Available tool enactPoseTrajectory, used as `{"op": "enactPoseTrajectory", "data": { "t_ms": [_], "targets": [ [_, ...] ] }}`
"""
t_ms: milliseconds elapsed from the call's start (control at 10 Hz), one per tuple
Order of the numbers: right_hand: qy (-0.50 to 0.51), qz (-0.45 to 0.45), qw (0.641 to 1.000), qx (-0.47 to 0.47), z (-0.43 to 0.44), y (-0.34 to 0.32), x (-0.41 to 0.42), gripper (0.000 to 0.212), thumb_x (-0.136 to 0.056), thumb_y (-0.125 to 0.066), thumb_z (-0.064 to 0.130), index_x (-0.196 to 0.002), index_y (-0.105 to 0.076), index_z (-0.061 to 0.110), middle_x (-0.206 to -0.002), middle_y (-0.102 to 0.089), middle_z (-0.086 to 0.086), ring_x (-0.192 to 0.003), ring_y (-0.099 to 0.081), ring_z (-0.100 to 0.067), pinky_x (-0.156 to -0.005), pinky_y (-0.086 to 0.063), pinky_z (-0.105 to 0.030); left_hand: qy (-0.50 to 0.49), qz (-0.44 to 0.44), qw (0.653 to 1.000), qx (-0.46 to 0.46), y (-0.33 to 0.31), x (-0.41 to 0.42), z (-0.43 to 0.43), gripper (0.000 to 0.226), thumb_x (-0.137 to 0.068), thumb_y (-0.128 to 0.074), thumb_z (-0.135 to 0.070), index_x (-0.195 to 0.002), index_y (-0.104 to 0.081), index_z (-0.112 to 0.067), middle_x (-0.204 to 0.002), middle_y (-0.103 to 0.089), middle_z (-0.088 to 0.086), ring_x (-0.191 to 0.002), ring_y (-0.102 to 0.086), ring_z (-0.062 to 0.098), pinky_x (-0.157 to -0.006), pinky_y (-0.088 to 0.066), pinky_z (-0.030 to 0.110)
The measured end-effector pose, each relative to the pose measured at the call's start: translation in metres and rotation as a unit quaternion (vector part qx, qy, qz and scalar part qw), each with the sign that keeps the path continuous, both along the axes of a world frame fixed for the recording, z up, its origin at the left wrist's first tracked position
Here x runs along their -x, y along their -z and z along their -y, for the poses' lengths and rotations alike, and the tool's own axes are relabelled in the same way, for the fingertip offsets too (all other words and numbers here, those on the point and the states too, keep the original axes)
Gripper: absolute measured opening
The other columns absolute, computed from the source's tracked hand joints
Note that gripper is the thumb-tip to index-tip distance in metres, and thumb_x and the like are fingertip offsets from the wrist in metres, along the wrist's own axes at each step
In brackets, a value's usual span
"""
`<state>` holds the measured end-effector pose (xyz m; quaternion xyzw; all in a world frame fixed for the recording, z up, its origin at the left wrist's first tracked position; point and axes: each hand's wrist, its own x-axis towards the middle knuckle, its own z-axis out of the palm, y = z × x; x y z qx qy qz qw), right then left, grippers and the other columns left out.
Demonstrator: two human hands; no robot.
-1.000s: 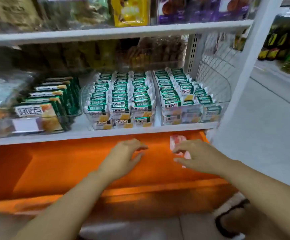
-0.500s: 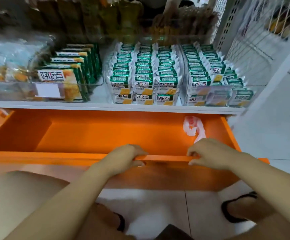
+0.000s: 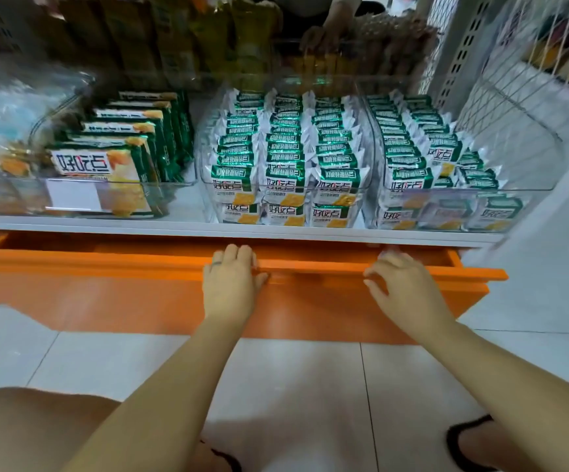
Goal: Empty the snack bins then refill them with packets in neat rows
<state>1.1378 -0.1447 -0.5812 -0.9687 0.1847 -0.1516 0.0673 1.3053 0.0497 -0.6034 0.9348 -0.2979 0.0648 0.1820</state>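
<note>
Two clear snack bins stand side by side on the white shelf (image 3: 187, 223). The middle bin (image 3: 205, 175) holds three neat rows of small green-and-white packets (image 3: 283, 155). The right bin (image 3: 514, 191) has similar packets (image 3: 409, 155), with looser rows at its right side. A third clear bin (image 3: 181, 180) to the left holds larger green packs (image 3: 106, 165) standing upright. Below the shelf, an orange drawer (image 3: 310, 301) is almost fully in. My left hand (image 3: 230, 281) and my right hand (image 3: 403, 287) both press on its front panel, fingertips at the top edge.
Another person's hand (image 3: 320, 34) reaches into goods at the back of the shelf. A white wire side panel (image 3: 500, 97) closes the shelf's right end. White floor tiles (image 3: 293, 386) lie below, with my knee (image 3: 31, 430) at lower left and a dark shoe (image 3: 463, 444) at lower right.
The orange drawer has slid from wide open to nearly closed under the shelf. Both hands moved forward with its front edge. The pink-and-white bag inside is now hidden.
</note>
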Motion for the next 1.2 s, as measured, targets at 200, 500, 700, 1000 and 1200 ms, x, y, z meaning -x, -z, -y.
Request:
{"op": "enactPoseTrajectory", "data": {
  "t_ms": [200,500,700,1000,1200],
  "targets": [
    [0.065,-0.166,0.968,-0.177,-0.006,0.019,-0.023,0.055,-0.097,-0.048,0.040,-0.146,-0.034,0.019,-0.148,-0.040,0.000,-0.137,-0.034,-0.019,-0.112,-0.027,-0.034,-0.067,-0.154,0.985,0.027,0.017,-0.006,-0.004,0.030,-0.093,-0.053,-0.044,-0.115,-0.056,-0.024,-0.124,-0.054,-0.002,-0.107,-0.057,0.024,-0.091,-0.039,0.038],
    [0.069,-0.198,0.946,-0.247,-0.001,0.019,-0.053,0.071,-0.097,-0.049,0.038,-0.152,-0.011,0.016,-0.158,-0.020,-0.002,-0.146,-0.017,-0.022,-0.116,-0.019,-0.038,-0.042,-0.234,0.971,0.038,0.020,-0.031,0.008,0.048,-0.092,-0.058,-0.040,-0.135,-0.046,-0.026,-0.145,-0.036,0.003,-0.119,-0.052,0.027,-0.100,-0.043,0.046],
    [0.062,-0.243,0.940,-0.230,0.007,0.016,-0.065,0.075,-0.096,-0.045,0.047,-0.153,-0.005,0.020,-0.159,-0.015,-0.001,-0.146,-0.015,-0.024,-0.116,-0.019,-0.052,-0.027,-0.246,0.969,0.001,0.025,-0.046,0.012,0.057,-0.091,-0.059,-0.036,-0.143,-0.038,-0.030,-0.151,-0.029,0.008,-0.130,-0.042,0.032,-0.105,-0.039,0.050],
    [-0.005,-0.305,0.905,-0.295,0.004,-0.040,-0.047,0.070,-0.094,-0.052,0.044,-0.151,-0.021,0.019,-0.157,-0.025,-0.001,-0.141,-0.029,-0.017,-0.112,-0.026,-0.029,0.026,-0.254,0.966,-0.028,-0.021,-0.025,0.021,0.041,-0.093,-0.055,-0.034,-0.133,-0.050,-0.030,-0.129,-0.058,-0.001,-0.111,-0.058,0.023,-0.091,-0.050,0.038],
    [-0.115,-0.063,0.935,-0.329,-0.017,-0.182,0.002,0.049,-0.077,-0.057,0.050,-0.124,-0.050,0.042,-0.124,-0.060,0.018,-0.110,-0.057,0.006,-0.097,-0.047,-0.020,0.065,-0.070,0.984,0.150,-0.097,-0.007,0.040,0.023,-0.093,-0.052,-0.023,-0.113,-0.063,-0.024,-0.113,-0.062,0.001,-0.092,-0.058,0.017,-0.074,-0.050,0.033]
  ]
}}
